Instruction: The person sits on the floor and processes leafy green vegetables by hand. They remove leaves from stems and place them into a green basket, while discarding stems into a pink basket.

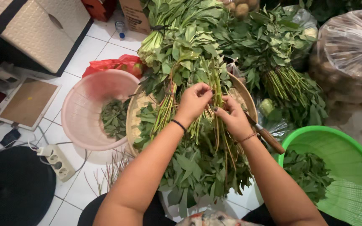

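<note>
- Head cam looks straight down at a big pile of leafy greens (197,138) in the middle of the frame, long stems and all, heaped on a flat woven tray (135,112).
- Left hand (193,101) sits center frame, fingers pinched shut around a few thin stems (212,90) at the top of the pile. Dark band on that wrist.
- Right hand (233,119) is just right of it, almost touching, fingers curled around the same bunch of stems a bit lower. Thin bracelet on the wrist.
- Knife with a wooden handle (270,140) pokes out right under the right wrist, handle pointing lower right. Can't really tell if the hand is gripping it or it's just lying there.
- Pink basin (80,109) at left center, with a small heap of plucked leaves (114,119) inside, touching the tray's edge.
- Green plastic basket (348,146) in the lower right, more loose leaves in it.
- More tied bundles of greens (281,54) across the top, and a clear bag of brownish round stuff (348,54) in the upper right.
- Red plastic bag (114,65) behind the pink basin, white power strip (57,161) on the tiled floor at lower left.
</note>
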### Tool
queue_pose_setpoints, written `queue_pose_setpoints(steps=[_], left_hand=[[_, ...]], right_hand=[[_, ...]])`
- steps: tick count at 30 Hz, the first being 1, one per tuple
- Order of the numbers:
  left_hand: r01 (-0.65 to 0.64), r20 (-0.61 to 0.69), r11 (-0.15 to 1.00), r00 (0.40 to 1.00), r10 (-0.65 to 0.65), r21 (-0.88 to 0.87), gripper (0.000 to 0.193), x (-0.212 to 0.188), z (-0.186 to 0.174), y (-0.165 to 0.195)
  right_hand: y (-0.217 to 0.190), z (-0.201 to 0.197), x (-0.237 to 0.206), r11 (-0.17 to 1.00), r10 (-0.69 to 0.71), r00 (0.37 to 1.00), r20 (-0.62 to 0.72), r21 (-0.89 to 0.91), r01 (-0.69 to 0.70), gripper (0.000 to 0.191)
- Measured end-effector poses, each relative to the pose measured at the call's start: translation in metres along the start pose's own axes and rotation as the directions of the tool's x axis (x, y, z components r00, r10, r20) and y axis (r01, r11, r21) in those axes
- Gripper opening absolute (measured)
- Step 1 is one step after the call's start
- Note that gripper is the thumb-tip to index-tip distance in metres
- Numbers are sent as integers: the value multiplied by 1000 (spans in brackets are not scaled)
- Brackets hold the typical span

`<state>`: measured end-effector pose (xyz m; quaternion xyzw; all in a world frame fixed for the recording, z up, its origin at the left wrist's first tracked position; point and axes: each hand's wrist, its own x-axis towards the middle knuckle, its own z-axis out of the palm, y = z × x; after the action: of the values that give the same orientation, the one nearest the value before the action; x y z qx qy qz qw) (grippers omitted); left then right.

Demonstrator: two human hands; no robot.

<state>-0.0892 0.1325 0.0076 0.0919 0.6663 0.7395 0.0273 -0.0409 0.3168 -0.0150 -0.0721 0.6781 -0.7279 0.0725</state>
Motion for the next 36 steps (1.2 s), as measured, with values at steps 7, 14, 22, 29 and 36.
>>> queue_pose_setpoints(steps=[7, 14, 22, 29, 36], left_hand=[[59, -225, 924, 962, -153, -379, 7, -7, -12, 16], [-2, -391, 851, 889, -240, -526, 9, -6, -40, 12], [61, -657, 879, 690, 305, 473, 51, -10, -74, 4], [-163, -65, 420, 876, 478, 893, 80, -65, 1, 1], [-701, 623, 222, 708, 333, 678, 49, -83, 37, -18]], right_hand=[[-16, -9, -4, 985, -150, 982, -115, -103, 138, 38], [-40, -16, -8, 972, 4, 985, -173, 232, 37, 37], [-54, -25, -10, 991, 90, 948, 306, -118, -56, 40], [11, -31, -4, 458, -85, 948, -308, -857, -237, 32], [1, -55, -1, 362, 48, 974, -221, -905, -223, 42]])
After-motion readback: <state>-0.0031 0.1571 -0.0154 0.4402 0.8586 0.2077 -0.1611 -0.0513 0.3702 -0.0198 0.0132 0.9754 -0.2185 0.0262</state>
